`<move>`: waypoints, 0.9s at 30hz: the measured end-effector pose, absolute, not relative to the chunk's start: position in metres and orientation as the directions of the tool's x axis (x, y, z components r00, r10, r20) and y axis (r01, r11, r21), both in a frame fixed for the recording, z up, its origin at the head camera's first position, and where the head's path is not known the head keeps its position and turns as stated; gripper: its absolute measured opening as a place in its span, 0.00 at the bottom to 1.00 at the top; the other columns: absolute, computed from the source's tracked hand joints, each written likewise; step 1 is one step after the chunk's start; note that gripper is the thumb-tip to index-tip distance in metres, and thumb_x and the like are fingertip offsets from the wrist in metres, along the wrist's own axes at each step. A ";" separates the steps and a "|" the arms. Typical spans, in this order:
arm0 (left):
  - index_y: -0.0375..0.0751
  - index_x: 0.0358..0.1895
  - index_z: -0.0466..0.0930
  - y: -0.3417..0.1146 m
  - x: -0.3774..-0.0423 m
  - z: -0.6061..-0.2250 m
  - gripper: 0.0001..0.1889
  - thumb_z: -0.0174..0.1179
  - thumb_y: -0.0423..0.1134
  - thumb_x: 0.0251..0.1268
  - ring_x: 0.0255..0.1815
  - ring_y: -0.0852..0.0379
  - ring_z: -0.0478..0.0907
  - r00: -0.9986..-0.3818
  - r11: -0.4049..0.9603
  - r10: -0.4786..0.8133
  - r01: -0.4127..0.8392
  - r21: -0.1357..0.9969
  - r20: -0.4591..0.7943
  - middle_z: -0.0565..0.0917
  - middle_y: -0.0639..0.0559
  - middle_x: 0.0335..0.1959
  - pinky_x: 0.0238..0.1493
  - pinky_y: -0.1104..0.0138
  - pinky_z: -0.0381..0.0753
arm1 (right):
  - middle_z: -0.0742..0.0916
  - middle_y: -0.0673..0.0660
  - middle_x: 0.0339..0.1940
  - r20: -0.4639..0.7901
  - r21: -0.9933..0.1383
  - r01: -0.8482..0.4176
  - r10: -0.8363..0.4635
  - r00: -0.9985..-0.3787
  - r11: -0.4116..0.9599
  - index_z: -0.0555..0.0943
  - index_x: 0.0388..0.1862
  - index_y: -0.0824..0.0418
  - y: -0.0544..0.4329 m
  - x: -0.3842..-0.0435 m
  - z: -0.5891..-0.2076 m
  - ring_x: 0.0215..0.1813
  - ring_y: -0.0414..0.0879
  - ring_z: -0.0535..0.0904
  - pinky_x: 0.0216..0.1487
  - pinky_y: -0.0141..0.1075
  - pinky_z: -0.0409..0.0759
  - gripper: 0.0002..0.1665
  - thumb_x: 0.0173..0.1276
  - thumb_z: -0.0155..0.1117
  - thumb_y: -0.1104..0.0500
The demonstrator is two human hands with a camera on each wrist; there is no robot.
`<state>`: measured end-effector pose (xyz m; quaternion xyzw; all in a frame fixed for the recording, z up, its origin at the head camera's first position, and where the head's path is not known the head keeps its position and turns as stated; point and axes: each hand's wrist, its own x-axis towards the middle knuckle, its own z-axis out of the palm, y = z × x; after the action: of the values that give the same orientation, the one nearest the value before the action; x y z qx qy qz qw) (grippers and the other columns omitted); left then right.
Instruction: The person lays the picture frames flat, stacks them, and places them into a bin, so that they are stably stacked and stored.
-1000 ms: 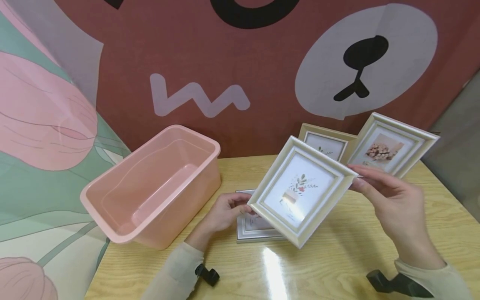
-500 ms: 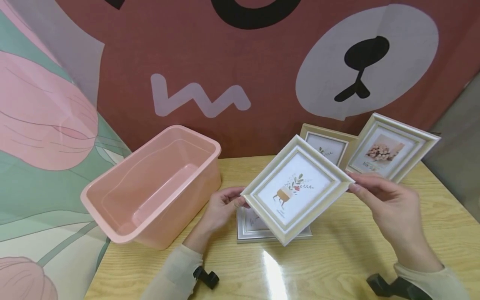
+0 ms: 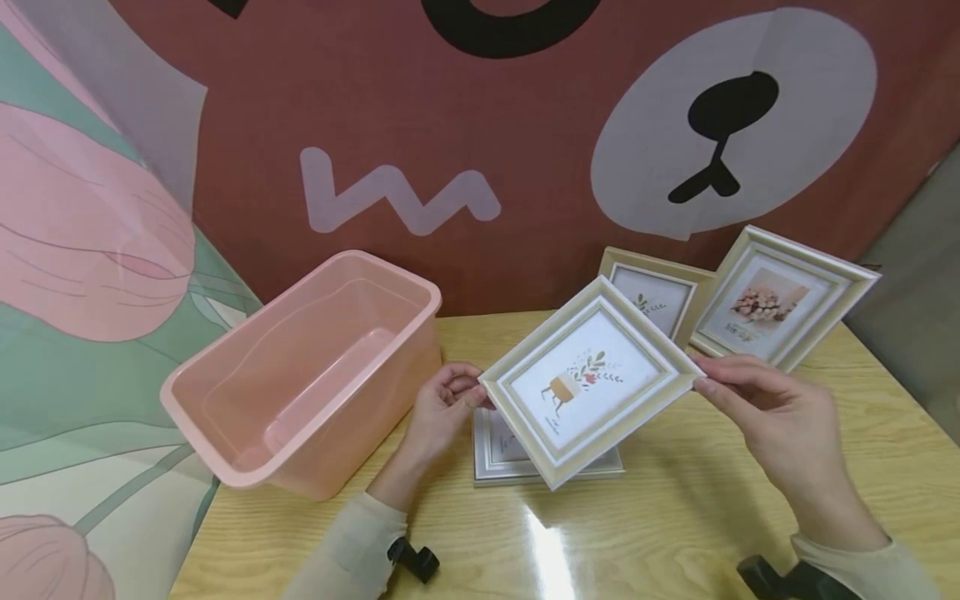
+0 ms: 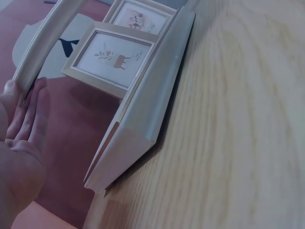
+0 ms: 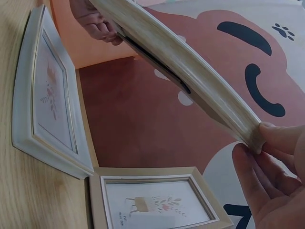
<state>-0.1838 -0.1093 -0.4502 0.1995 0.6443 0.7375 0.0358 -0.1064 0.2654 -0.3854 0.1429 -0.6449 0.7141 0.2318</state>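
Cream picture frame [image 3: 590, 382], corners pinched by left hand [image 3: 441, 410] and right hand [image 3: 787, 425], is above the table [image 3: 645, 542], not yet set down, while tan frame [image 3: 701, 292] and bouquet frame [image 3: 772, 304] seem already stood behind.

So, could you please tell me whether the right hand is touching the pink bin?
No, the right hand pinches a corner of the raised picture frame, apart from the pink bin.

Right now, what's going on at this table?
Someone's left hand and right hand hold a cream picture frame up by opposite corners. Below it, a silver frame lies on the table. A tan frame and a bouquet-photo frame stand farther back. A pink tub sits to the left.
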 end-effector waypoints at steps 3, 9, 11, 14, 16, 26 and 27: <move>0.10 0.57 0.67 -0.108 -0.183 -0.449 0.15 0.58 0.19 0.75 0.36 0.63 0.90 -0.924 -0.177 0.290 0.204 0.963 0.249 0.91 0.65 0.39 0.46 0.68 0.92 | 0.96 0.57 0.48 0.506 -0.853 -0.518 0.142 -0.851 -0.065 0.87 0.44 0.83 0.266 -0.106 -0.388 0.53 0.41 0.92 0.52 0.28 0.89 0.14 0.60 0.66 0.89; 0.09 0.59 0.69 -0.105 -0.182 -0.447 0.16 0.56 0.17 0.74 0.36 0.64 0.89 -0.939 -0.175 0.228 0.221 0.959 0.258 0.91 0.67 0.38 0.46 0.69 0.92 | 0.96 0.55 0.48 0.476 -0.873 -0.486 0.144 -0.868 -0.039 0.87 0.42 0.82 0.266 -0.103 -0.392 0.51 0.40 0.92 0.50 0.27 0.90 0.14 0.60 0.66 0.89; 0.09 0.59 0.69 -0.104 -0.182 -0.446 0.16 0.56 0.17 0.74 0.36 0.64 0.90 -0.946 -0.177 0.196 0.224 0.958 0.258 0.91 0.66 0.39 0.45 0.69 0.92 | 0.95 0.55 0.47 0.477 -0.874 -0.485 0.128 -0.870 -0.037 0.87 0.42 0.82 0.266 -0.103 -0.394 0.51 0.40 0.92 0.49 0.27 0.90 0.14 0.60 0.66 0.89; 0.09 0.60 0.71 -0.103 -0.182 -0.445 0.16 0.56 0.17 0.74 0.36 0.64 0.90 -0.958 -0.189 0.139 0.224 0.956 0.252 0.91 0.65 0.39 0.45 0.68 0.93 | 0.95 0.54 0.47 0.487 -0.871 -0.491 0.091 -0.869 -0.024 0.87 0.42 0.81 0.265 -0.102 -0.397 0.50 0.39 0.92 0.48 0.27 0.90 0.14 0.60 0.66 0.89; 0.09 0.60 0.72 -0.102 -0.182 -0.444 0.16 0.56 0.18 0.75 0.36 0.64 0.90 -0.964 -0.195 0.101 0.225 0.955 0.248 0.92 0.64 0.39 0.45 0.68 0.93 | 0.95 0.53 0.47 0.486 -0.872 -0.489 0.077 -0.870 -0.015 0.87 0.42 0.81 0.263 -0.102 -0.399 0.49 0.39 0.92 0.48 0.27 0.90 0.13 0.60 0.66 0.89; 0.12 0.59 0.77 -0.102 -0.182 -0.438 0.15 0.59 0.19 0.74 0.34 0.62 0.91 -0.980 -0.183 0.007 0.196 0.963 0.201 0.94 0.46 0.44 0.45 0.68 0.93 | 0.95 0.51 0.45 0.458 -0.889 -0.457 0.072 -0.886 0.021 0.88 0.41 0.80 0.257 -0.100 -0.408 0.47 0.38 0.91 0.48 0.26 0.89 0.13 0.59 0.68 0.88; 0.12 0.59 0.77 -0.103 -0.182 -0.438 0.15 0.59 0.20 0.74 0.34 0.62 0.91 -0.980 -0.173 0.005 0.196 0.965 0.200 0.93 0.43 0.45 0.45 0.68 0.93 | 0.95 0.51 0.45 0.451 -0.893 -0.450 0.075 -0.890 0.024 0.88 0.41 0.79 0.256 -0.100 -0.409 0.46 0.38 0.91 0.47 0.26 0.90 0.13 0.59 0.68 0.88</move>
<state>-0.1824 -0.1028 -0.4383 0.0784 0.6399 0.7619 -0.0627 -0.0995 0.2562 -0.4086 0.1362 -0.6894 0.6852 0.1915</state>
